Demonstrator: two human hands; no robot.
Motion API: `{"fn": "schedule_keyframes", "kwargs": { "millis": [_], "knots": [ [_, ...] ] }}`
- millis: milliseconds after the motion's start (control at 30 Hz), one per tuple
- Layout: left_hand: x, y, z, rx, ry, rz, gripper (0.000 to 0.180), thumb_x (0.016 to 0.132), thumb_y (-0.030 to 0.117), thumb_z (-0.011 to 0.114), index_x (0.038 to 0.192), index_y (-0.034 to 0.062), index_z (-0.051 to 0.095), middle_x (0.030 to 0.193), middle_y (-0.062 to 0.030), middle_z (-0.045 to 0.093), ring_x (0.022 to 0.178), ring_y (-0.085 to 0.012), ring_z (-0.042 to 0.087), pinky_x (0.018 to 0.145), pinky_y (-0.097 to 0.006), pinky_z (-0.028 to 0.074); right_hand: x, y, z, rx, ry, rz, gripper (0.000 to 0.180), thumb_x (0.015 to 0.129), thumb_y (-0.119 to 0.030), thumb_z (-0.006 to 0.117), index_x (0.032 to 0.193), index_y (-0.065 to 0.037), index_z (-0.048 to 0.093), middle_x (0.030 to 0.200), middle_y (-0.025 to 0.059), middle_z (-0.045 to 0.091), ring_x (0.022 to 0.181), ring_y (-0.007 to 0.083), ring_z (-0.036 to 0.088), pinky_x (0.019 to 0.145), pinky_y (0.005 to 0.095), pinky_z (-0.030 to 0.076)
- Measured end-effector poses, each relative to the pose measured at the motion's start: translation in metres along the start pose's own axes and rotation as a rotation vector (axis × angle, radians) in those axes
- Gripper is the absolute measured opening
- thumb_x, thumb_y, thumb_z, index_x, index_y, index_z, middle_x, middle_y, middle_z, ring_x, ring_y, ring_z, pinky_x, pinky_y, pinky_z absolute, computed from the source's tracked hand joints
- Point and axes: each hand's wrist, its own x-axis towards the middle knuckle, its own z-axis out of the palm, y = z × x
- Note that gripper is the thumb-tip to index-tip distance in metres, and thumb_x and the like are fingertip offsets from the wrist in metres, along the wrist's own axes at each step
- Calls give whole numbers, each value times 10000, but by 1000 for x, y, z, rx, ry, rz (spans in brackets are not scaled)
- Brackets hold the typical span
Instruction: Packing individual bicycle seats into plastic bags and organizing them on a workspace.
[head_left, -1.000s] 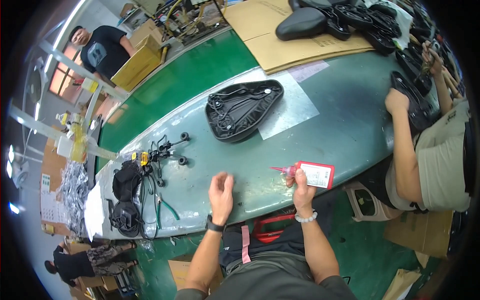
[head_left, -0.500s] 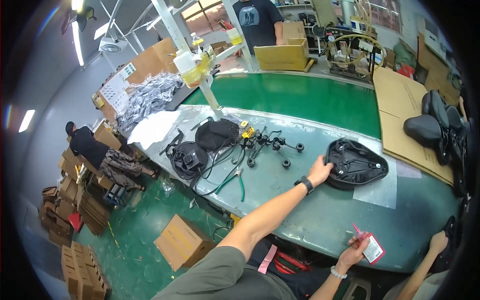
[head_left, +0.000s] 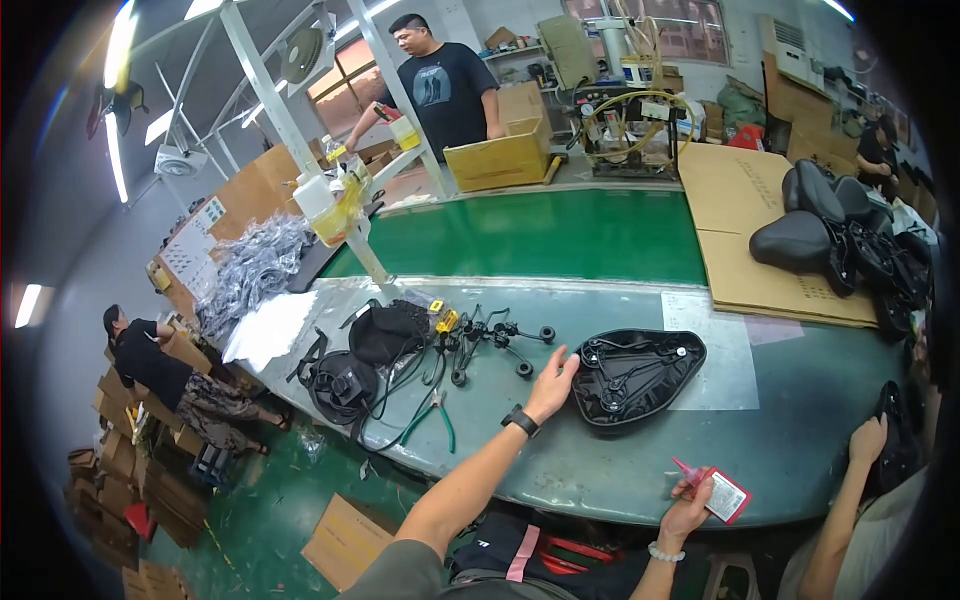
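A black bicycle saddle (head_left: pixel 640 382) lies upside down on the grey-green workbench (head_left: pixel 560 470), its ribbed underside and metal hardware facing up. At its left edge is my left hand (head_left: pixel 552 385), open, with fingers stretched along the rim; whether the fingertips touch it I cannot tell. My right hand (head_left: pixel 685 510) is closed around a small red glue bottle (head_left: pixel 727 496) with a pink nozzle, held above the bench's near edge. The nozzle points up and left, away from the white label. Part of the saddle overlaps a white sheet (head_left: pixel 725 375).
Green-handled pliers (head_left: pixel 437 410), black straps with a device (head_left: pixel 340 380) and a black jointed stand (head_left: pixel 490 340) lie left of the saddle. Stacked saddles (head_left: pixel 800 240) rest on cardboard (head_left: pixel 735 260) at right. A co-worker's hand (head_left: pixel 868 438) is at the right edge. Other people stand farther off.
The view has shifted. The saddle has moved slightly left on the bench and turned a little. My left hand's grip on its rim has loosened. My right hand still holds the glue bottle.
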Motion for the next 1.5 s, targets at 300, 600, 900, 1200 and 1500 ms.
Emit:
{"fn": "schedule_keyframes", "kwargs": {
  "millis": [300,600,900,1200,1500],
  "knots": [
    [-3,-3,15,-124,-31,36,468,953,262,506,1308,-42,471,1081,-155,641,981,-195,601,889,-308,463,7,4,-5,9,6,36,288,985,-293,522,1066,-27,599,840,38,609,656,112,552,555,244,438],
    [-125,16,-12,-258,53,-131,523,884,173,524,1325,-88,420,1232,-192,555,1095,-228,549,955,-335,439,-1,2,7,164,81,58,314,989,-343,516,1103,-62,596,831,16,620,664,92,573,538,224,421],
    [-145,24,1,-116,154,-23,457,923,274,587,1254,-30,506,1012,-139,590,801,-196,580,731,-300,479,9,-3,-5,31,74,21,393,1009,-385,457,1136,-33,575,818,11,588,648,69,493,541,213,353],
    [-137,19,13,-113,161,54,446,914,280,604,1235,-21,527,988,-157,582,831,-229,588,744,-328,483,8,-12,2,52,141,3,348,1005,-366,468,1107,-52,578,821,5,586,636,65,480,529,205,345],
    [-136,4,-13,-76,146,-194,540,978,311,524,1327,-91,433,1121,-117,573,952,-183,520,887,-316,425,42,-55,43,890,17,672,396,923,-453,528,747,-99,521,564,-1,380,491,147,374,472,283,322]
  ]
}}
